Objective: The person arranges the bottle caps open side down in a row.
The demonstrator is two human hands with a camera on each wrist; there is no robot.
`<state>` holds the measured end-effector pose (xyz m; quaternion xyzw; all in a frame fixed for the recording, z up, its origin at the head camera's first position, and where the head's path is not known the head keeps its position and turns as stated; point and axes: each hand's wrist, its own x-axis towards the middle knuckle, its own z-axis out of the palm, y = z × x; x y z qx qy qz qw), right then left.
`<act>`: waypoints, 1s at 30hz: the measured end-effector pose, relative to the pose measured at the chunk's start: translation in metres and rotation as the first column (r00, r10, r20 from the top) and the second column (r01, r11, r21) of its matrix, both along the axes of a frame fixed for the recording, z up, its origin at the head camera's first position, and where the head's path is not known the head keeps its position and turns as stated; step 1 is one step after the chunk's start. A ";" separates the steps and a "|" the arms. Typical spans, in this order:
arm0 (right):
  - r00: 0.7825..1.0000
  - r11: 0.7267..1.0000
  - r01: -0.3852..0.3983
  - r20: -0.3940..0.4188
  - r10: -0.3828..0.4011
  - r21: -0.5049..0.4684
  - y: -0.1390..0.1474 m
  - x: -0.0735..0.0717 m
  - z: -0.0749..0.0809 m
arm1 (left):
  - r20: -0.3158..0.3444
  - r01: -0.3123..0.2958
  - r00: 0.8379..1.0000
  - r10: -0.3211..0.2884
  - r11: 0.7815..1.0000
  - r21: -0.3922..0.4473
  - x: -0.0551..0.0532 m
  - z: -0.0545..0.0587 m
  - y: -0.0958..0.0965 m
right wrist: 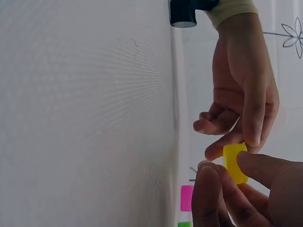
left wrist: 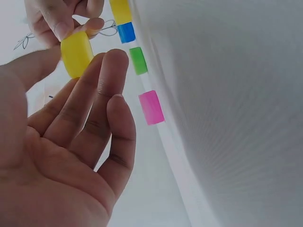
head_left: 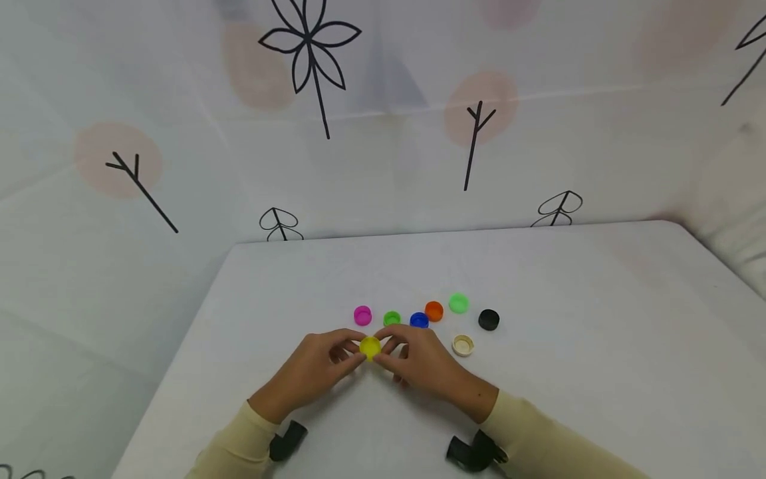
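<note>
Above the tabletop, a yellow bottle cap is held between both hands. My left hand pinches one side of it with thumb and fingertips. From the other side, my right hand pinches it as well. In the left wrist view the yellow cap shows its smooth side wall, with the left hand's other fingers spread beside it. The right wrist view also has the yellow cap between the fingertips of both hands.
Behind the hands lie a pink cap, a green cap, a blue cap, an orange cap and a light green cap. A black cap and a cream cap are to the right on the white table.
</note>
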<state>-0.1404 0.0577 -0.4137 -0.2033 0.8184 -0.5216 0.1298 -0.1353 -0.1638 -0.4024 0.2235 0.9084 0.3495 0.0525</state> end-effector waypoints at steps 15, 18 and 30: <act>1.000 1.000 -0.004 0.018 0.004 -0.007 -0.002 -0.002 -0.002 | -0.010 -0.034 0.999 0.035 0.999 0.037 -0.001 0.002 -0.001; 0.999 1.000 -0.013 0.035 0.014 -0.013 -0.002 -0.002 -0.002 | -0.022 -0.038 0.999 0.039 0.998 0.040 0.000 0.002 0.000; 0.987 0.995 -0.010 0.158 0.026 -0.098 -0.001 0.000 0.001 | -0.078 -0.028 0.996 0.031 0.999 0.040 0.000 0.001 -0.002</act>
